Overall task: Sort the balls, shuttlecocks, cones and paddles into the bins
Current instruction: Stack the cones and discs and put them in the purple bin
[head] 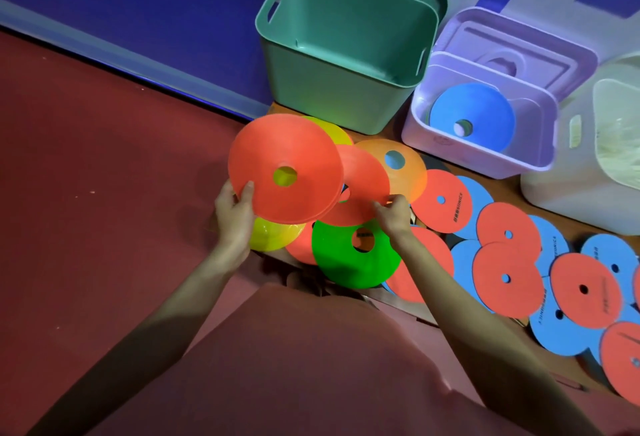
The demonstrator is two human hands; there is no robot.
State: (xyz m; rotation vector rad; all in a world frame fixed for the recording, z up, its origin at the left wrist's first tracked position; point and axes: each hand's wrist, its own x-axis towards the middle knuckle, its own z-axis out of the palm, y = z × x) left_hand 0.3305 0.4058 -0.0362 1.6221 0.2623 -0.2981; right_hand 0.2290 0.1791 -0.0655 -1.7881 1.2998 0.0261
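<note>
Early days: one blue flat plastic disc cone (471, 117) sits in the lilac plastic bin (485, 155). The left hand (235, 214) grips a red-orange disc cone (284, 165); the right hand (393, 215) pinches another red-orange cone (363, 186) (probably); many remain.

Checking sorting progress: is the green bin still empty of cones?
Yes, the green bin shows only its bare inside, while a blue cone lies in the purple bin.

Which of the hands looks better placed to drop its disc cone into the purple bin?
Probably the right hand: it pinches a red cone and lies nearer the purple bin, which already holds a blue cone.
</note>
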